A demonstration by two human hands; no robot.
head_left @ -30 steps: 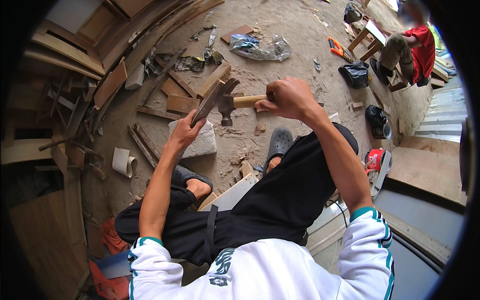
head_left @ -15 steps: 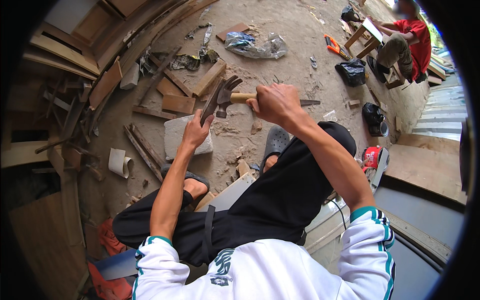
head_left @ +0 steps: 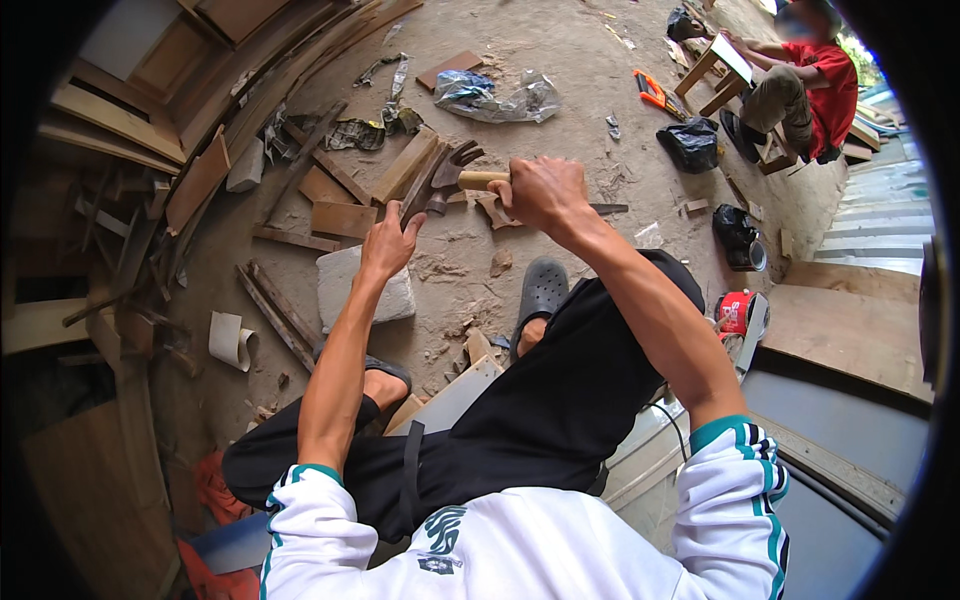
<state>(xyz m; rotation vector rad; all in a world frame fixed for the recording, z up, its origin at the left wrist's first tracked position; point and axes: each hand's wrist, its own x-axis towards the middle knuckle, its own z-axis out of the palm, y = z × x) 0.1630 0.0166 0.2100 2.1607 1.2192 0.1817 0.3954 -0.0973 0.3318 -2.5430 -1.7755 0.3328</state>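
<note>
the hammer [head_left: 466, 180] had tilted further, setting its head [head_left: 448, 173] aslant beside the dark strip [head_left: 418, 193] between the hands. the right hand [head_left: 545, 195] wrapped the handle [head_left: 486, 181]; the left hand [head_left: 387, 246] pinched the strip.

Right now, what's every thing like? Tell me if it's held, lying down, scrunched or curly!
Left hand: closed around the dark strip
Dark strip: held, slanting
Right hand: closed around the hammer's handle
Hammer: held sideways, head near the strip; touching unclear
White block: resting on the ground
Cream sheet: curled
Clear plastic: crumpled
Black bag: bunched up
Orange-handled saw: lying down
</note>
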